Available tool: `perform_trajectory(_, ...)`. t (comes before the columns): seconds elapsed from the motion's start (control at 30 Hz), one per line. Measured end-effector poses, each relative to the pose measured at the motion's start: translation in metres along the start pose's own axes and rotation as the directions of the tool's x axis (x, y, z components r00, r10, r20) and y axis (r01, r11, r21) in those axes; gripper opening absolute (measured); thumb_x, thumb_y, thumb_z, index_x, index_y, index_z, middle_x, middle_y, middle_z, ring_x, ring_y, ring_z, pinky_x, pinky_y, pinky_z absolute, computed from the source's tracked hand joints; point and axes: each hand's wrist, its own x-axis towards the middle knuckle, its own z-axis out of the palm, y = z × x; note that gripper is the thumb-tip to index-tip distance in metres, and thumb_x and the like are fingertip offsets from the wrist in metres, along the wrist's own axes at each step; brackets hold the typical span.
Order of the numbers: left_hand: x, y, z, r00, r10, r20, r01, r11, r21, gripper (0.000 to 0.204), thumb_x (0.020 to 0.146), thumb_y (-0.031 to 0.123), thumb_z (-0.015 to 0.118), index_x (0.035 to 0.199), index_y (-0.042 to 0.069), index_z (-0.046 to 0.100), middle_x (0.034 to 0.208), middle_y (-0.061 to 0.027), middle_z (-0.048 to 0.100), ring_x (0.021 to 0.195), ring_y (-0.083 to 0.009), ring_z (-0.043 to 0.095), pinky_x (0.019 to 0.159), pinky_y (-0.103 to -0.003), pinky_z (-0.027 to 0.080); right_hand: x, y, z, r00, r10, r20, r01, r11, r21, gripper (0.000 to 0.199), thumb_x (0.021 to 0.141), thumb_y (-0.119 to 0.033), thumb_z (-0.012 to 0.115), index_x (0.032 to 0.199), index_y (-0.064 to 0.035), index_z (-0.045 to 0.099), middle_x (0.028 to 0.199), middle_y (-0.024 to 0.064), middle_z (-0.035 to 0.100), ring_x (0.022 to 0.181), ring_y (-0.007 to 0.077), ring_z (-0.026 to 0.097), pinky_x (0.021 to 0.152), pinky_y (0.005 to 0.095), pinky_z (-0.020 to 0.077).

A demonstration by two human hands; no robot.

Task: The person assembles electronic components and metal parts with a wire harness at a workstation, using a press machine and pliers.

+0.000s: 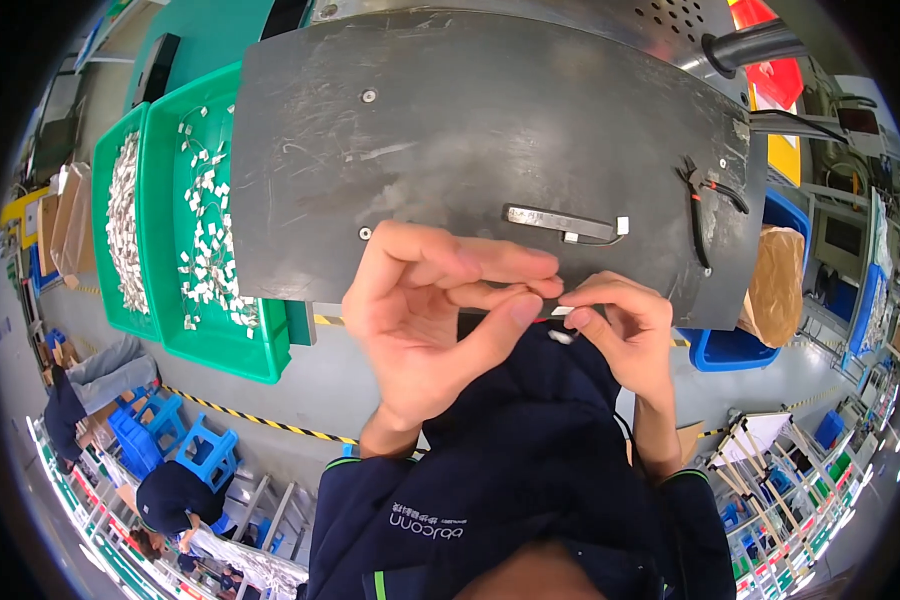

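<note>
While the left hand (425, 320) is held raised in front of the body, its thumb and forefinger are pressed together on the near end of a small white connector piece (562, 311), with the other fingers loosely curled above. Well to the left of that hand, two green bins (160, 300) are seen, one heaped with white parts and one scattered with small white connectors on thin wires. Just beyond both hands the dark, scratched tabletop (420, 130) is spread, and on it, just above the fingertips, a slim black bar (560, 221) with a white tip is laid. Between the two hands the connector piece is held, a short red lead showing beside it and a second white bit (562, 337) hanging just below; how these are joined cannot be told. The right hand (625, 335) is closed in a pinch on the far end of the same piece, thumb under and forefinger over. Beyond and to the right of that hand a pair of black cutters with red trim (703, 205) is rested on the tabletop, and a blue bin (735, 345) is seen past the edge. For the joining to be done well, both pinches are best kept close to the mating ends, the parts kept in line, and pressure applied straight and evenly so that the thin lead is not bent.
</note>
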Motion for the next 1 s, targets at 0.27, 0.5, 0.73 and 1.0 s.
perform_trajectory(0.27, 0.013, 0.014, -0.01, 0.975, -0.154, 0.161, -0.012, 0.683, 0.73, 0.018, 0.078, -0.009, 0.08, 0.093, 0.0, 0.074, 0.089, -0.0095, 0.075, 0.075, -0.0181, 0.073, 0.06, -0.029, 0.057, -0.004, 0.008, 0.006, 0.991, 0.096, -0.091, -0.071, 0.967, 0.245, 0.013, 0.102, 0.007, 0.06, 0.115, 0.0076, 0.063, 0.095, 0.014, 0.073, 0.089, 0.0174, 0.073, 0.081, 0.0299, 0.0593)
perform_trajectory(0.5, 0.03, 0.061, 0.052, 0.75, 0.22, 0.624, -0.55, 0.732, 0.402, 0.027, 0.066, 0.026, 0.076, 0.082, 0.004, 0.075, 0.072, -0.0054, 0.065, 0.057, -0.0151, 0.058, 0.05, -0.026, 0.044, 0.002, 0.004, 0.009, 0.994, 0.103, -0.038, -0.089, 0.957, 0.277, 0.014, 0.101, 0.009, 0.059, 0.115, 0.0088, 0.062, 0.096, 0.016, 0.074, 0.089, 0.0193, 0.073, 0.082, 0.0334, 0.0619)
perform_trajectory(0.73, 0.043, 0.046, 0.026, 0.577, 0.48, 0.661, -0.763, 0.605, 0.227, 0.037, 0.063, 0.024, 0.079, 0.094, 0.003, 0.079, 0.09, -0.0083, 0.071, 0.066, -0.0186, 0.057, 0.058, -0.031, 0.047, 0.003, 0.003, 0.009, 0.992, 0.128, 0.02, -0.128, 0.946, 0.299, 0.014, 0.101, 0.007, 0.06, 0.115, 0.0076, 0.062, 0.094, 0.0157, 0.075, 0.087, 0.0204, 0.074, 0.081, 0.0342, 0.0617)
perform_trajectory(1.0, 0.007, 0.01, 0.005, 0.862, 0.198, 0.467, -0.482, 0.608, 0.632, 0.026, 0.064, 0.012, 0.076, 0.089, 0.005, 0.079, 0.078, -0.0081, 0.071, 0.069, -0.0238, 0.069, 0.063, -0.034, 0.052, 0.002, 0.0, 0.013, 0.974, 0.145, -0.174, -0.08, 0.938, 0.336, 0.013, 0.102, 0.005, 0.059, 0.114, 0.007, 0.062, 0.095, 0.0163, 0.075, 0.091, 0.0223, 0.074, 0.086, 0.0361, 0.0613)
